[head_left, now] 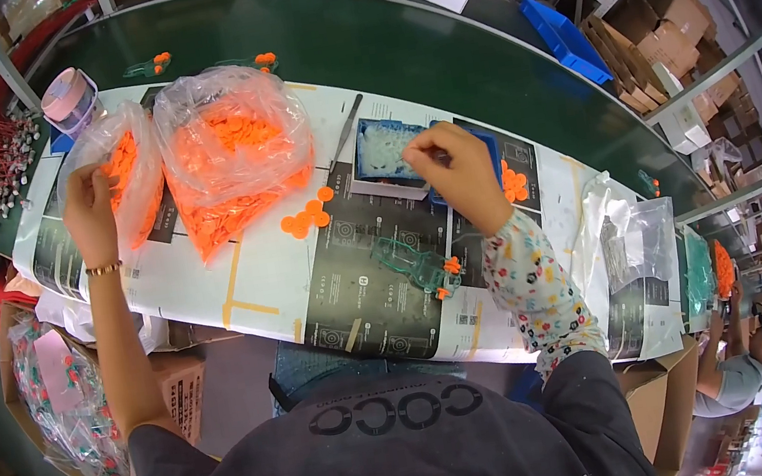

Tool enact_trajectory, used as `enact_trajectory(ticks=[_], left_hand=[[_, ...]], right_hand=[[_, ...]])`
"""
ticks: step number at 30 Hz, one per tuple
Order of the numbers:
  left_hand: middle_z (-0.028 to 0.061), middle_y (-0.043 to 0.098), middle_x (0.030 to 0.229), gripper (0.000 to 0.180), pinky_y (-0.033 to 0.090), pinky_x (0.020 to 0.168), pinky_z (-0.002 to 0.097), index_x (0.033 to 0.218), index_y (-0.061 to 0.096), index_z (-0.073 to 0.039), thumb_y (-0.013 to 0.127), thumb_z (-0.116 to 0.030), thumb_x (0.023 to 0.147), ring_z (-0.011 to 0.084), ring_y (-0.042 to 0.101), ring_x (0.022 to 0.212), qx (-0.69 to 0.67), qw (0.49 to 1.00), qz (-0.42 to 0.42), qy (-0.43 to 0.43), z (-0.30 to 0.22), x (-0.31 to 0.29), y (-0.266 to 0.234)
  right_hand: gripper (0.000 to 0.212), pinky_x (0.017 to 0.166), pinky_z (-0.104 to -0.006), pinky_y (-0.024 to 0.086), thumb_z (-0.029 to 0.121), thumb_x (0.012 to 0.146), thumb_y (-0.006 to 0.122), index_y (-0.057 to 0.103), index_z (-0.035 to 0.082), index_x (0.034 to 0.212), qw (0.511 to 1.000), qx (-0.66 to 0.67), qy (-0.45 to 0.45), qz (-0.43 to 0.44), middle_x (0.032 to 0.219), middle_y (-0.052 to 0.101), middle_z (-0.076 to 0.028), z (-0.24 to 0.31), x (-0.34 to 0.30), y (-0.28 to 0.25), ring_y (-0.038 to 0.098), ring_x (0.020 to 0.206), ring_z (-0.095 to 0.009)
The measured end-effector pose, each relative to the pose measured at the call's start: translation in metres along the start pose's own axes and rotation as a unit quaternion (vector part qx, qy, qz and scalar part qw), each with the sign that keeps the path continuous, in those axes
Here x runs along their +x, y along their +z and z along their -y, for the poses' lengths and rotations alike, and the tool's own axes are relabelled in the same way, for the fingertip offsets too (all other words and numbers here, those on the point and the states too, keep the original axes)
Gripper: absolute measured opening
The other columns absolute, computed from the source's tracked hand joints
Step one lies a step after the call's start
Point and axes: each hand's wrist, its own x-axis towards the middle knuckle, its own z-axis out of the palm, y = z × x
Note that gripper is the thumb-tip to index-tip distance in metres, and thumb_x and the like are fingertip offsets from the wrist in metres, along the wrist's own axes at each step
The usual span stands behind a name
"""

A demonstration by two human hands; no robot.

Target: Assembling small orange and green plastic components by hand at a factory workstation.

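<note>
My left hand [91, 207] is at the near-left side of a small clear plastic bag [134, 166] of orange pieces. Its fingers are bent together against the bag, and what they hold is hidden. A larger clear bag [237, 161] of the same pieces stands beside it. My right hand [454, 163], closed in a pinch, is over the right end of a blue tray [372, 128] with whitish stuff inside; anything between its fingertips is too small to name. Loose orange discs [307, 217] lie between bags and tray. Nearer me is a green wire bundle [415, 264] with orange ends.
A slim dark tool [347, 130] lies left of the tray. More orange discs [514, 181] are right of it. A pink-lidded cup [72, 99] stands far left, and clear plastic bags [638, 244] lie at right. Behind the paper-covered table runs a green surface [433, 58]. Co-workers are at both sides.
</note>
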Motion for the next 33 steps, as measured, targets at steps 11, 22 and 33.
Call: enact_trajectory(ticks=[11, 22, 33], left_hand=[[0.0096, 0.063, 0.092, 0.014, 0.053, 0.07, 0.0258, 0.103, 0.053, -0.001, 0.057, -0.002, 0.089, 0.0152, 0.065, 0.079, -0.535, 0.702, 0.407, -0.234, -0.176, -0.153, 0.119], [0.0114, 0.064, 0.103, 0.02, 0.053, 0.079, 0.0267, 0.11, 0.055, 0.001, 0.056, -0.006, 0.092, 0.0166, 0.064, 0.092, -0.559, 0.665, 0.356, -0.345, -0.195, -0.187, 0.121], [0.0129, 0.064, 0.105, 0.018, 0.054, 0.085, 0.0316, 0.109, 0.057, 0.001, 0.053, -0.01, 0.095, 0.0186, 0.064, 0.094, -0.644, 0.555, 0.338, -0.404, -0.189, -0.197, 0.122]], right_hand=[[0.009, 0.058, -0.0181, 0.034, 0.01, 0.084, 0.067, 0.065, 0.002, 0.087, 0.943, 0.284, 0.128, 0.118, 0.078, 0.057, 0.005, 0.071, -0.054, 0.002, 0.046, 0.066, -0.003], [0.007, 0.058, -0.0188, 0.035, 0.006, 0.084, 0.067, 0.067, 0.002, 0.089, 0.961, 0.202, 0.132, -0.132, 0.083, 0.059, 0.0, 0.054, -0.082, 0.013, 0.047, 0.067, -0.004], [0.009, 0.052, -0.0216, 0.039, 0.001, 0.079, 0.068, 0.068, 0.004, 0.087, 0.976, 0.121, 0.071, -0.166, 0.081, 0.062, -0.005, 0.06, -0.088, 0.021, 0.053, 0.063, -0.009]])
